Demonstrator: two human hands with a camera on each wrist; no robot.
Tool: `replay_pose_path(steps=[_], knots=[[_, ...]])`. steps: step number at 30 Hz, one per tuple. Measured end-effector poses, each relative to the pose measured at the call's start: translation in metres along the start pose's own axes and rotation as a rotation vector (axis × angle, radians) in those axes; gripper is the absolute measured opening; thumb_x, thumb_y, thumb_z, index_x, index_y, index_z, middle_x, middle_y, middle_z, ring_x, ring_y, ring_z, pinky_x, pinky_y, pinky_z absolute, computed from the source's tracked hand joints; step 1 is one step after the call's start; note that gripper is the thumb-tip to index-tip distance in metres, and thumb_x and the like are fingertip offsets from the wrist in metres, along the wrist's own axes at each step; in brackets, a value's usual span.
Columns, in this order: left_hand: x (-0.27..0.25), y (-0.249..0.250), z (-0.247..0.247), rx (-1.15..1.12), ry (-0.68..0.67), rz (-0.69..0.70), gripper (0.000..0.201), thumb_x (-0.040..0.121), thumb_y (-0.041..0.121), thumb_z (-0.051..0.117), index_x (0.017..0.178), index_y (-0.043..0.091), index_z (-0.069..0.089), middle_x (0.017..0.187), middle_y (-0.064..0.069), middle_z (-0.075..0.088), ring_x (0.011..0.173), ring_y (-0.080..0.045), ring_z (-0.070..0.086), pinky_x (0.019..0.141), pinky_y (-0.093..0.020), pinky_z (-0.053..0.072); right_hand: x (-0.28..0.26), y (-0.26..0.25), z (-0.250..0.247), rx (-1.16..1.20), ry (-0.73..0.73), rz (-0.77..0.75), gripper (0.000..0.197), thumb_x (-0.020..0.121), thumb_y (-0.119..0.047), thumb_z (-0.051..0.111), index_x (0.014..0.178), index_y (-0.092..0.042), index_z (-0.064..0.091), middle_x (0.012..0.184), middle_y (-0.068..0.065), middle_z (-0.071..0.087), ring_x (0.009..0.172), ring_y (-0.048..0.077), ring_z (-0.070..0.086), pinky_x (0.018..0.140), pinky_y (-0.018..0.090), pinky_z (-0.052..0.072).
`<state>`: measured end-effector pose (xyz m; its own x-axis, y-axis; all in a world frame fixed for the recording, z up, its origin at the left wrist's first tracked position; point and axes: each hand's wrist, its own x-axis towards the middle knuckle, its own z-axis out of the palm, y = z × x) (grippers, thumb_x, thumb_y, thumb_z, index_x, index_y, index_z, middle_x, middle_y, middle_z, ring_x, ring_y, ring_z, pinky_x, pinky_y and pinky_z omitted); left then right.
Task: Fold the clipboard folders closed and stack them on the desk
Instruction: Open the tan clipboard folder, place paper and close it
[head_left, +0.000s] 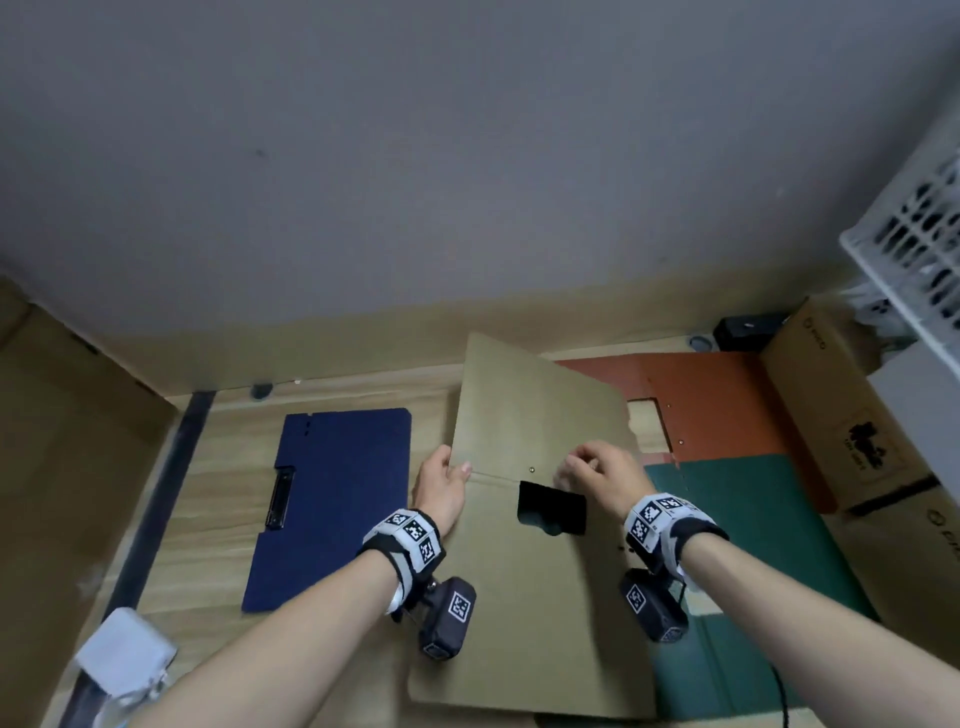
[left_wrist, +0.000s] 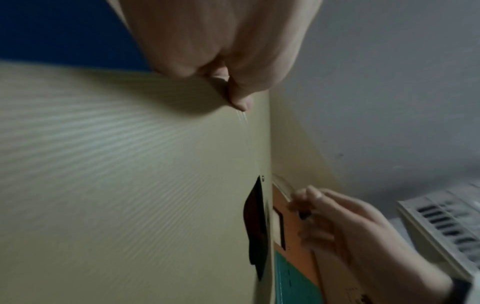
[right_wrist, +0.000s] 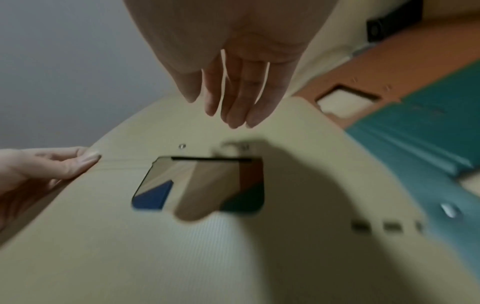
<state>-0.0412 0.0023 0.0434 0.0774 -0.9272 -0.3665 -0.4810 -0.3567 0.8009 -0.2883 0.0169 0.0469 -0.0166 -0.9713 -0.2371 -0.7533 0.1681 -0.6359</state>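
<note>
Head view: a tan folder (head_left: 530, 597) lies half open on the bench (head_left: 218, 493), its far flap raised. The left hand (head_left: 441, 486) pinches the flap's left edge at the fold, a narrow grip. The right hand (head_left: 605, 475) hovers over the fold near the cut-out window, fingers relaxed, holding nothing. A closed blue folder (head_left: 337, 499) lies to the left; orange (head_left: 717, 400) and green (head_left: 753, 519) folders lie open to the right.
</note>
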Motion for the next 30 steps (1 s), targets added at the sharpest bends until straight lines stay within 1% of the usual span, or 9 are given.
replay_pose_path(steps=[5, 7, 9, 12, 17, 21, 24, 28, 30], knots=[[-0.002, 0.066, -0.052, 0.142, -0.036, 0.198, 0.006, 0.093, 0.025, 0.056, 0.087, 0.022, 0.054, 0.096, -0.008, 0.07, 0.091, -0.027, 0.065, 0.073, -0.029, 0.047, 0.024, -0.064, -0.071, -0.119, 0.156, -0.21, 0.027, 0.093, -0.044, 0.052, 0.108, -0.024, 0.062, 0.102, -0.009, 0.059, 0.083, 0.009, 0.059, 0.08, 0.035, 0.051], [-0.004, 0.097, -0.069, 0.2, -0.058, 0.298, 0.009, 0.09, 0.029, 0.056, 0.086, 0.022, 0.052, 0.087, -0.005, 0.068, 0.084, -0.028, 0.064, 0.074, -0.032, 0.048, 0.028, -0.093, -0.099, -0.19, 0.22, -0.295, 0.031, 0.09, -0.045, 0.057, 0.116, -0.027, 0.056, 0.114, -0.01, 0.053, 0.088, 0.008, 0.059, 0.079, 0.034, 0.051], [-0.007, 0.126, -0.083, 0.267, -0.051, 0.403, 0.019, 0.088, 0.029, 0.058, 0.08, 0.017, 0.045, 0.071, -0.005, 0.056, 0.072, -0.031, 0.052, 0.066, -0.033, 0.042, 0.034, -0.119, -0.123, -0.269, 0.307, -0.412, 0.048, 0.084, -0.044, 0.066, 0.126, -0.027, 0.049, 0.133, -0.008, 0.044, 0.111, 0.012, 0.054, 0.091, 0.037, 0.051], [-0.017, 0.169, -0.099, 0.378, -0.046, 0.541, 0.023, 0.089, 0.026, 0.06, 0.077, 0.018, 0.042, 0.071, -0.003, 0.054, 0.076, -0.035, 0.052, 0.065, -0.035, 0.036, 0.041, -0.157, -0.155, -0.457, 0.376, -0.577, 0.087, 0.071, -0.048, 0.078, 0.143, -0.021, 0.037, 0.156, 0.003, 0.024, 0.14, 0.023, 0.025, 0.115, 0.041, 0.03], [-0.026, 0.211, -0.122, 0.542, -0.042, 0.729, 0.019, 0.091, 0.025, 0.056, 0.081, 0.024, 0.04, 0.078, -0.004, 0.064, 0.083, -0.037, 0.06, 0.07, -0.034, 0.044, 0.045, -0.196, -0.196, -0.76, 0.342, -0.678, 0.112, 0.062, -0.06, 0.077, 0.151, -0.023, 0.02, 0.162, 0.003, 0.009, 0.147, 0.024, 0.006, 0.12, 0.039, 0.012], [-0.032, 0.219, -0.13, 0.724, -0.054, 0.876, 0.021, 0.095, 0.026, 0.052, 0.084, 0.023, 0.034, 0.083, -0.013, 0.068, 0.08, -0.038, 0.063, 0.071, -0.043, 0.052, 0.047, -0.203, -0.205, -0.938, 0.198, -0.693, 0.105, 0.065, -0.056, 0.073, 0.151, -0.026, 0.022, 0.159, 0.0, 0.022, 0.147, 0.021, 0.013, 0.119, 0.04, 0.01], [-0.033, 0.211, -0.127, 0.863, -0.026, 0.962, 0.015, 0.097, 0.025, 0.05, 0.092, 0.016, 0.039, 0.085, -0.015, 0.069, 0.076, -0.039, 0.061, 0.067, -0.043, 0.051, 0.042, -0.199, -0.193, -0.892, 0.078, -0.639, 0.088, 0.07, -0.048, 0.07, 0.146, -0.026, 0.034, 0.149, -0.003, 0.04, 0.14, 0.02, 0.031, 0.115, 0.037, 0.024], [-0.028, 0.182, -0.119, 0.946, -0.009, 0.974, 0.012, 0.098, 0.023, 0.047, 0.092, 0.018, 0.038, 0.083, -0.011, 0.069, 0.073, -0.038, 0.061, 0.065, -0.042, 0.052, 0.029, -0.181, -0.157, -0.846, -0.066, -0.457, 0.019, 0.085, -0.038, 0.06, 0.098, -0.025, 0.064, 0.099, 0.001, 0.065, 0.096, 0.027, 0.064, 0.079, 0.037, 0.052], [-0.025, 0.167, -0.115, 0.972, -0.019, 0.939, 0.009, 0.097, 0.021, 0.046, 0.093, 0.018, 0.039, 0.083, -0.01, 0.067, 0.074, -0.038, 0.06, 0.065, -0.043, 0.051, 0.024, -0.167, -0.133, -0.866, -0.055, -0.413, 0.015, 0.09, -0.034, 0.053, 0.095, -0.024, 0.064, 0.095, 0.006, 0.066, 0.089, 0.031, 0.064, 0.076, 0.038, 0.052]])
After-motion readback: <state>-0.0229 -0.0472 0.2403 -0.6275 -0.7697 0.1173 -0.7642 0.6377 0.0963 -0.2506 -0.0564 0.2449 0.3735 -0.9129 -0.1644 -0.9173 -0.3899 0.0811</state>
